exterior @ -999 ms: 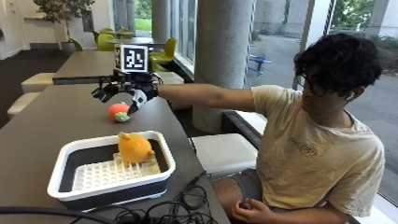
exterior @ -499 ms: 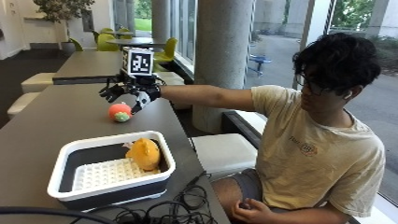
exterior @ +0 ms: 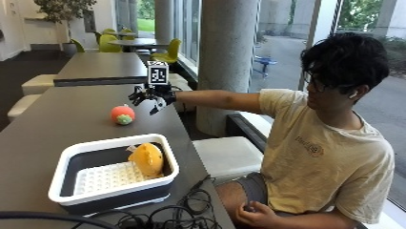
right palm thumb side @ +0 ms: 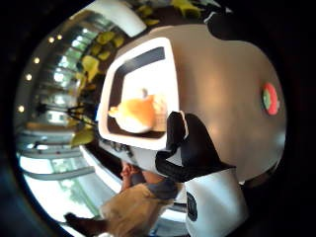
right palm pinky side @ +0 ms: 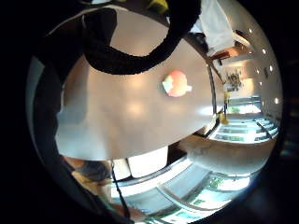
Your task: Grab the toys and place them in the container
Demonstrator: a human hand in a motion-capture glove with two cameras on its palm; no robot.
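Note:
A round red-orange toy with a green patch (exterior: 122, 115) lies on the dark table (exterior: 63, 124), beyond the container. It also shows on the tabletop in both palm views, as the red toy (right palm pinky side: 176, 83) and the same toy (right palm thumb side: 269, 98). My gloved right hand (exterior: 149, 97) hovers above the table just right of that toy, fingers spread and holding nothing. An orange-yellow plush toy (exterior: 147, 158) lies inside the white-rimmed container (exterior: 70, 155), against its right wall; the plush (right palm thumb side: 136, 113) shows there too.
Black cables (exterior: 165, 214) lie coiled on the table in front of the container. A large concrete column (exterior: 227, 62) stands right of the table. White benches (exterior: 225, 155) run along the table's right side, and another dark table (exterior: 101, 67) stands behind.
The orange plush toy dropped from above the container's middle and settled against its right wall. My hand moved away from the container and now hovers beside the red toy.

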